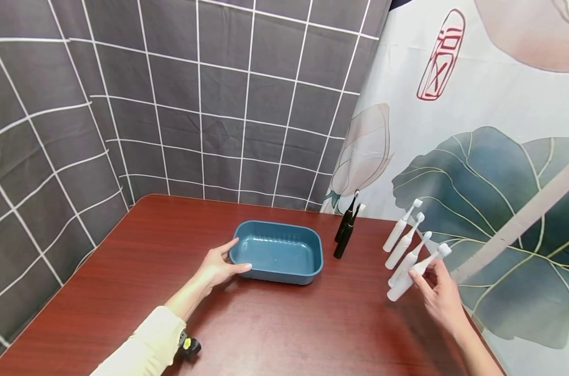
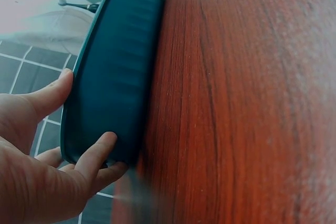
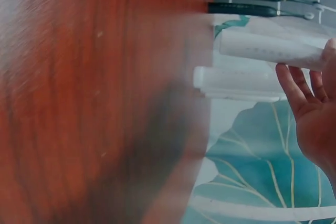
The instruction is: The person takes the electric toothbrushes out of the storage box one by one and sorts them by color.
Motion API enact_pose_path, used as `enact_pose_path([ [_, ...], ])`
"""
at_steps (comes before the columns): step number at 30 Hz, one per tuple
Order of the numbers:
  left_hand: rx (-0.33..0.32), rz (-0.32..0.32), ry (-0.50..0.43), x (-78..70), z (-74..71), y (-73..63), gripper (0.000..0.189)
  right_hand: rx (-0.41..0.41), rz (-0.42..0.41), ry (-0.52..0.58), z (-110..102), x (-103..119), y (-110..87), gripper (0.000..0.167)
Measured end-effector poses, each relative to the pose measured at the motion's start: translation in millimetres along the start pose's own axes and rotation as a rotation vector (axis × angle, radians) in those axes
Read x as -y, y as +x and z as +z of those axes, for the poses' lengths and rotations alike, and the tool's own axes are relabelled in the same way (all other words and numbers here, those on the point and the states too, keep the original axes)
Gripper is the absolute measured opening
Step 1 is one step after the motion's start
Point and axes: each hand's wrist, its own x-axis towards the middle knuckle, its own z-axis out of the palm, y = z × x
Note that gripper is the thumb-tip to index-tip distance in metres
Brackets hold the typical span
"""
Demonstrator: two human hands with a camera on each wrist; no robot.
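Observation:
My left hand grips the near left corner of a blue plastic basin, thumb and fingers spread about its end. In the left wrist view, fingertips lie on the basin's outer wall. On the right, my right hand pinches a white electric toothbrush by its upper body, brush head up and tilted right. The right wrist view shows the lower end of this toothbrush raised off the table. Behind it, three more white electric toothbrushes stand in a row.
Two black electric toothbrushes stand upright just right of the basin. The dark red wooden table ends against a grey gridded curtain and a leaf-patterned white cloth.

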Motion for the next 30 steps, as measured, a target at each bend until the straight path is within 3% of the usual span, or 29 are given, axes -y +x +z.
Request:
enact_pose_path([
  [7,-0.002,-0.003,0.008,-1.3,0.2,-1.0,0.091,0.042,0.033,-0.069,2,-14,-7.2,0.033],
  [30,-0.014,0.001,0.015,-0.5,0.9,-1.3,0.091,0.056,0.065,-0.104,5,-13,-12.5,0.032],
])
